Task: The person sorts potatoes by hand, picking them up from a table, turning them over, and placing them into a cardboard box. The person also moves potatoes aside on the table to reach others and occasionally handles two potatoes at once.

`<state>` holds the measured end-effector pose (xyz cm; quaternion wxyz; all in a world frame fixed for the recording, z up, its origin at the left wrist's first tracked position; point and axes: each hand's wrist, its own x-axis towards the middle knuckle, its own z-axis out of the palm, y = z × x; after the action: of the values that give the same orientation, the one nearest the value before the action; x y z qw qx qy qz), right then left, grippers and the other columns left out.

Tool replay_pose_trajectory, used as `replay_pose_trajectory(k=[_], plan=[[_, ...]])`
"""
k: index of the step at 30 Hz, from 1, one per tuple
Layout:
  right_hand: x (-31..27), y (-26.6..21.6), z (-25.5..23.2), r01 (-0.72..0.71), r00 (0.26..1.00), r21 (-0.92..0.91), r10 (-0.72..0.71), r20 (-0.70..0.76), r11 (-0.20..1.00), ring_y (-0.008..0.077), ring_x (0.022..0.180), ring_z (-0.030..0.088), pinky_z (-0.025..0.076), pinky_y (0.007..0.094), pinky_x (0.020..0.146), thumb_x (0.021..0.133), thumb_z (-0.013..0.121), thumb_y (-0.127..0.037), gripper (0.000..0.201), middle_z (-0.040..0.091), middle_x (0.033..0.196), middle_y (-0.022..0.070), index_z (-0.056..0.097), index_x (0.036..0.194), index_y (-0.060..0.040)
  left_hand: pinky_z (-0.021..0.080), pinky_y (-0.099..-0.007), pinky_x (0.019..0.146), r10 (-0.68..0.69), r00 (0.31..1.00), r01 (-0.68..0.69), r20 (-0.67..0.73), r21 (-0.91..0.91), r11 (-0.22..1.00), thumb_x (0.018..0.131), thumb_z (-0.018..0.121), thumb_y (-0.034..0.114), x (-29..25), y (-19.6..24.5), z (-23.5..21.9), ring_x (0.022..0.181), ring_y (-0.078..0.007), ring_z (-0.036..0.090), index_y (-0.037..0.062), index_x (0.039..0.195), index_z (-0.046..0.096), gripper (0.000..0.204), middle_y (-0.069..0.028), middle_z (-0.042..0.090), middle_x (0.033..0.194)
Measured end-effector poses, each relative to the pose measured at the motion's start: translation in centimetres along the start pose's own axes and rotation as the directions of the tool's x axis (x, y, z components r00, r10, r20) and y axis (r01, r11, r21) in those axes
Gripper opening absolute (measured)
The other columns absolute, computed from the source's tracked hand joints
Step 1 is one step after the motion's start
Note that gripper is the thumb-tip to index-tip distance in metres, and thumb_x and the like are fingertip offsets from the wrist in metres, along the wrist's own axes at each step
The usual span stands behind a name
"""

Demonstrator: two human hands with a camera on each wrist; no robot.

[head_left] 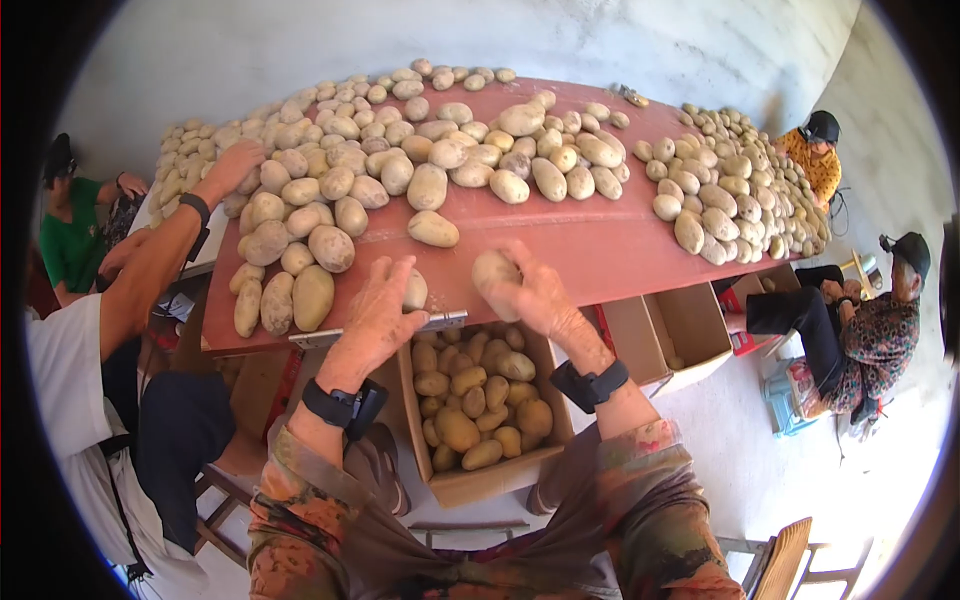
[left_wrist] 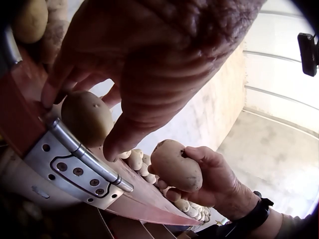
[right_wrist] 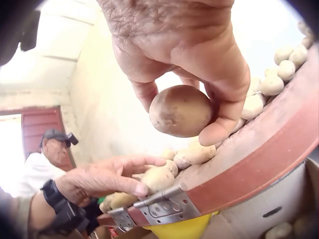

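Note:
In the head view my right hand (head_left: 530, 290) holds a potato (head_left: 493, 272) above the table's front edge. Its thumb and fingers pinch this potato (right_wrist: 181, 110) from the sides in the right wrist view. My left hand (head_left: 378, 310) reaches over the table edge, with fairly straight fingers spread about another potato (left_wrist: 87, 118). That potato lies beside a metal hinge (left_wrist: 75, 167), and the left thumb is right at its side. Below both hands, a cardboard box (head_left: 480, 488) holds many potatoes (head_left: 480, 400).
Heaps of potatoes (head_left: 340, 150) cover much of the red table (head_left: 560, 245), with another heap (head_left: 740, 190) at right. A neighbour's arm (head_left: 165, 270) reaches in from the left. More cardboard boxes (head_left: 690, 335) stand under the edge. Other people sit around the table.

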<state>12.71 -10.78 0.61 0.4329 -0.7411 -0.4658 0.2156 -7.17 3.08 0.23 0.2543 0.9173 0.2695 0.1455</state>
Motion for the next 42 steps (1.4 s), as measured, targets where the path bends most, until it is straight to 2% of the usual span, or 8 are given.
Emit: replay_pose_trajectory(k=[3,6,12,18,21,25,31,42], plan=[[-0.3,-0.1,-1.7,-0.097,0.995,0.325,0.082,0.059,0.941,0.0194,0.106,0.057,0.051,0.0315,0.085,0.083,0.066,-0.023,0.058,0.061,0.116,0.0131,0.049,0.136,-0.0088,0.042,-0.0427,0.100,-0.033,0.998,0.034,0.051,-0.013,0.999,0.078,0.071,0.018,0.2,0.4,-0.6,0.120,-0.0384,0.050,0.0020,0.139,0.041,0.070,-0.0173,0.046,0.132],[-1.3,-0.6,-2.8,-0.113,0.987,0.344,0.065,0.148,0.932,0.0201,0.108,0.058,0.049,0.0332,0.090,0.080,0.069,-0.025,0.060,0.062,0.116,0.0127,0.051,0.135,-0.0108,0.043,-0.0428,0.099,-0.039,0.997,0.040,0.060,-0.023,0.999,0.078,0.070,0.018,0.2,0.6,-0.6,0.119,-0.0385,0.051,0.0020,0.138,0.041,0.069,-0.0171,0.046,0.131],[-3.6,-2.1,-3.3,-0.079,0.803,-0.022,0.077,0.591,0.997,0.0273,0.114,0.058,0.045,0.0372,0.100,0.074,0.070,-0.029,0.065,0.062,0.120,0.0151,0.053,0.133,-0.0086,0.046,-0.0465,0.093,0.078,0.997,-0.078,-0.025,0.008,0.997,0.079,0.072,0.012,0.0,0.3,-0.2,0.111,-0.0412,0.054,0.0028,0.137,0.042,0.066,-0.0188,0.048,0.123],[-4.5,3.3,0.0,0.267,0.857,-0.293,-0.087,0.509,0.918,0.0346,0.118,0.055,0.045,0.0408,0.100,0.080,0.071,-0.021,0.059,0.056,0.128,0.0214,0.052,0.134,-0.0067,0.046,-0.0463,0.091,0.113,0.993,-0.113,-0.036,0.011,0.994,0.077,0.073,0.010,0.1,0.7,-0.1,0.109,-0.0418,0.053,0.0030,0.136,0.043,0.066,-0.0187,0.049,0.119],[-4.3,3.8,0.1,0.391,0.836,-0.208,-0.252,0.488,0.897,0.0376,0.114,0.056,0.046,0.0428,0.098,0.085,0.069,-0.019,0.051,0.058,0.125,0.0213,0.053,0.132,-0.0064,0.045,-0.0460,0.092,0.099,0.994,-0.099,-0.037,0.001,0.995,0.076,0.074,0.012,0.1,1.0,-0.3,0.111,-0.0415,0.052,0.0031,0.135,0.044,0.067,-0.0192,0.048,0.119],[-4.1,1.2,-1.2,0.160,0.833,-0.104,-0.078,0.548,0.982,0.0371,0.112,0.058,0.045,0.0439,0.098,0.083,0.070,-0.014,0.046,0.062,0.118,0.0193,0.055,0.126,-0.0037,0.044,-0.0457,0.095,0.140,0.988,-0.136,-0.062,0.071,0.988,0.075,0.075,0.014,0.2,0.1,0.4,0.115,-0.0397,0.050,0.0026,0.135,0.045,0.068,-0.0184,0.047,0.122],[-3.1,4.0,-0.7,0.198,0.845,-0.056,-0.141,0.516,0.979,0.0275,0.101,0.066,0.053,0.0410,0.088,0.087,0.067,-0.018,0.044,0.064,0.121,0.0144,0.055,0.128,-0.0049,0.042,-0.0439,0.100,0.056,0.998,-0.055,-0.018,0.050,0.997,0.075,0.075,0.017,0.2,0.5,0.2,0.121,-0.0387,0.048,0.0037,0.134,0.045,0.067,-0.0180,0.046,0.130],[-2.7,4.3,-1.2,0.171,0.870,-0.143,-0.082,0.486,0.975,0.0280,0.102,0.065,0.051,0.0405,0.092,0.089,0.065,-0.018,0.043,0.064,0.118,0.0159,0.055,0.128,-0.0031,0.044,-0.0464,0.094,0.112,0.992,-0.111,-0.062,0.012,0.994,0.076,0.075,0.013,0.2,0.0,0.1,0.114,-0.0390,0.051,0.0051,0.130,0.046,0.062,-0.0178,0.049,0.120]])
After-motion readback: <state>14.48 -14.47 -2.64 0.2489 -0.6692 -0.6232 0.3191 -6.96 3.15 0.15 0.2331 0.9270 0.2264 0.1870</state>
